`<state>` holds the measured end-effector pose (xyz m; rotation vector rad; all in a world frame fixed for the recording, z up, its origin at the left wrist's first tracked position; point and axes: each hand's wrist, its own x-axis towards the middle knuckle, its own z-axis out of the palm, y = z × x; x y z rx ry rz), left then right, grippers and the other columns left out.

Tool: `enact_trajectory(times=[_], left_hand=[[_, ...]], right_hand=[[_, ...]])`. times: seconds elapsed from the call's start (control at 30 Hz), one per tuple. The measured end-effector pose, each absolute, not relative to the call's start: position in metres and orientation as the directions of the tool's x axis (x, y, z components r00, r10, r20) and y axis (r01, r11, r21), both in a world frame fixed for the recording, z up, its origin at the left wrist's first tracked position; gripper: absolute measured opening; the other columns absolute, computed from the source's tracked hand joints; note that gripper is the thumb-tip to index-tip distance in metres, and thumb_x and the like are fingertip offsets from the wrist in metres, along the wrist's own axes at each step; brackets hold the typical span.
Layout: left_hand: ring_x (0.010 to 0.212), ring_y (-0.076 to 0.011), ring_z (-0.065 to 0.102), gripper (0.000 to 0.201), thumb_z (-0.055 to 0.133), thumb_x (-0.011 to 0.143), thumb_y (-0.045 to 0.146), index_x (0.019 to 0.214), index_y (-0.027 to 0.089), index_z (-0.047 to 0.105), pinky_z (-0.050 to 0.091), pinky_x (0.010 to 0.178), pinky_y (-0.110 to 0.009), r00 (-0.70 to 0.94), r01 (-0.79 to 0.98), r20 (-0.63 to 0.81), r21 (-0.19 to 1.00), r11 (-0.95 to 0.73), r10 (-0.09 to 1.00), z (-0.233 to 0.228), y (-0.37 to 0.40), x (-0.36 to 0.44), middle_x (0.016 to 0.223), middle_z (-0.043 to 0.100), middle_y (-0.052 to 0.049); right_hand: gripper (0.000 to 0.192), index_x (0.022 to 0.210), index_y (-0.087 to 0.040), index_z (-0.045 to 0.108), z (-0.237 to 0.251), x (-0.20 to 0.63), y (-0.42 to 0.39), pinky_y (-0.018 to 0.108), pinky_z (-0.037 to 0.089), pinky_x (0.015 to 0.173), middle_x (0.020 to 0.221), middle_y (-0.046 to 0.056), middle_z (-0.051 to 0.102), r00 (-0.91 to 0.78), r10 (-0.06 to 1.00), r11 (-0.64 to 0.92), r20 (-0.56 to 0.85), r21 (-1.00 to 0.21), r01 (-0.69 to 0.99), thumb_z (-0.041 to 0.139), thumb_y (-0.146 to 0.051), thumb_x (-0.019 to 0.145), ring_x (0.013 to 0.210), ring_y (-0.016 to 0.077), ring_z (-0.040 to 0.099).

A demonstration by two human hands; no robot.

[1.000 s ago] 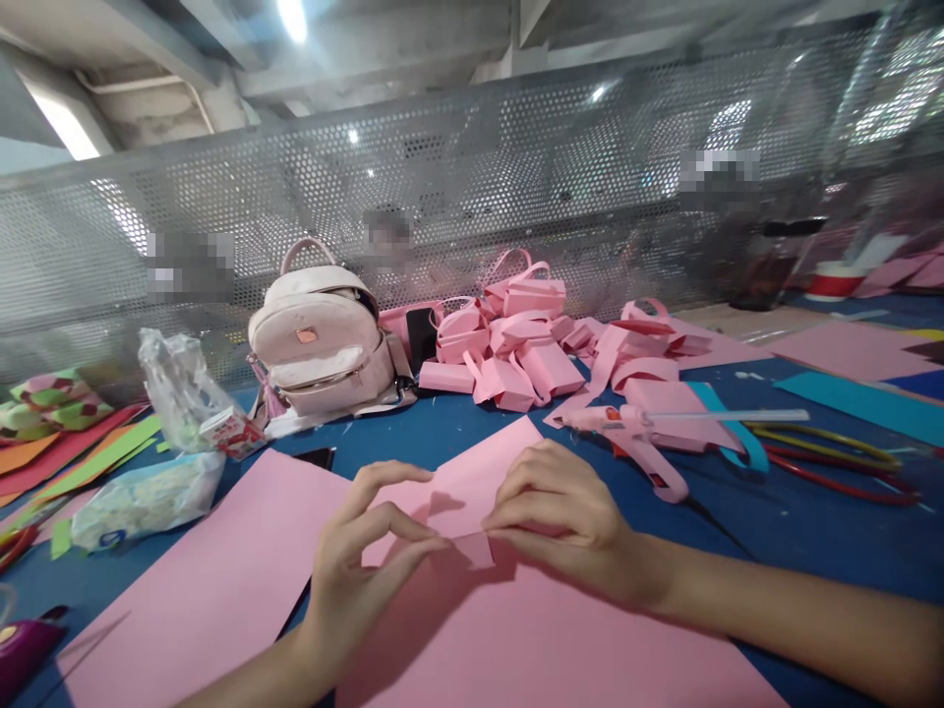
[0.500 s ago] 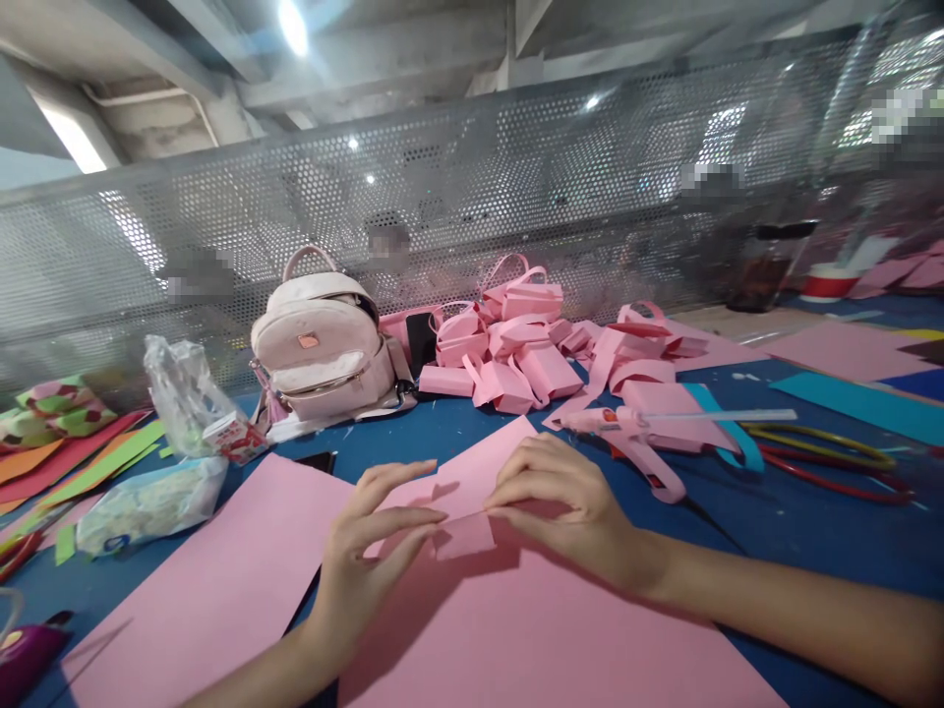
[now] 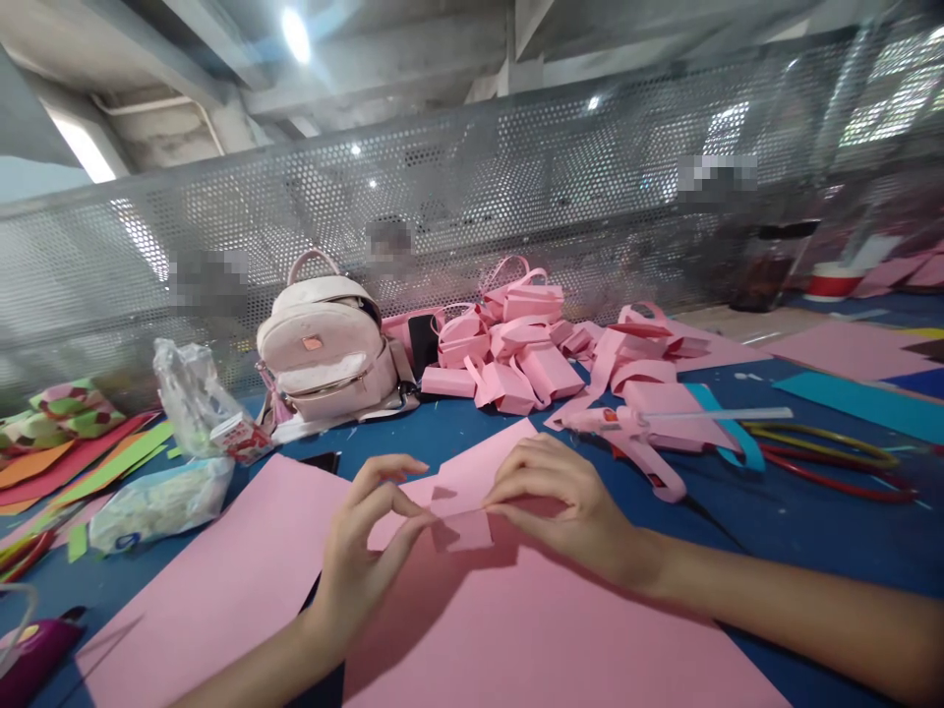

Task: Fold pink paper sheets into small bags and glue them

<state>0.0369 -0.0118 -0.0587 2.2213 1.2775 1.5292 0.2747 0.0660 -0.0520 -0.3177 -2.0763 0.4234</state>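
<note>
A small pink paper piece [image 3: 466,529] is held between both hands just above a large pink paper sheet [image 3: 546,639] on the blue table. My left hand [image 3: 365,551] pinches its left edge with thumb and forefinger. My right hand [image 3: 567,511] grips its right edge, fingers curled over it. A second pink sheet [image 3: 213,590] lies to the left, partly under my left forearm.
A pink glue gun [image 3: 638,438] lies right of my hands. A pale pink backpack [image 3: 324,349] and a heap of folded pink paper boxes [image 3: 516,349] stand at the back. Plastic bags [image 3: 169,497] and coloured paper strips [image 3: 74,462] lie left. A perforated metal screen [image 3: 472,216] runs behind.
The small pink piece has turned slightly between my fingers and my left forefinger has curled down onto its edge. The view has shifted a little to the left.
</note>
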Motion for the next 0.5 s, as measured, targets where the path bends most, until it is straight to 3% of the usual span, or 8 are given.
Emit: enact_trajectory(times=[0.07,0.17,0.3,0.5], left_hand=[[0.107,-0.0167,0.058,0.021,0.054,0.101,0.017,0.080,0.022,0.054,0.046,0.092,-0.028,0.054,0.478,0.661,0.641,-0.601,0.748,-0.056,-0.011,0.036,0.115,0.058,-0.003],[0.087,-0.0152,0.054,0.031,0.037,0.108,0.023,0.079,0.022,0.048,0.044,0.078,-0.027,0.019,0.419,0.633,0.698,-0.581,0.774,-0.052,-0.009,0.033,0.094,0.053,-0.002],[0.065,-0.0129,0.045,0.041,0.038,0.108,0.028,0.068,0.020,0.041,0.035,0.062,-0.026,0.175,0.462,0.646,0.613,-0.641,0.743,-0.041,-0.011,0.032,0.069,0.046,0.002],[0.061,-0.0125,0.046,0.042,0.035,0.108,0.035,0.069,0.021,0.041,0.034,0.057,-0.024,0.428,0.462,0.556,0.543,-0.701,0.713,-0.007,-0.037,0.034,0.064,0.047,0.002]], right_hand=[[0.008,0.087,-0.023,0.075,-0.052,0.274,0.067,0.032,0.040,0.077,0.081,-0.001,0.072,-0.502,0.389,0.906,0.772,-0.419,0.056,0.074,-0.017,0.091,0.077,0.0149,0.063],[0.009,0.085,-0.023,0.074,-0.052,0.274,0.067,0.032,0.040,0.076,0.080,-0.002,0.072,-0.500,0.393,0.905,0.772,-0.422,0.059,0.073,-0.017,0.091,0.077,0.0146,0.063],[0.009,0.084,-0.023,0.073,-0.052,0.274,0.068,0.032,0.040,0.076,0.081,-0.001,0.072,-0.500,0.406,0.899,0.765,-0.432,0.070,0.073,-0.019,0.092,0.077,0.0149,0.063],[0.011,0.081,-0.023,0.073,-0.052,0.275,0.069,0.033,0.040,0.077,0.080,-0.001,0.072,-0.484,0.422,0.895,0.766,-0.437,0.089,0.074,-0.021,0.092,0.077,0.0156,0.063]])
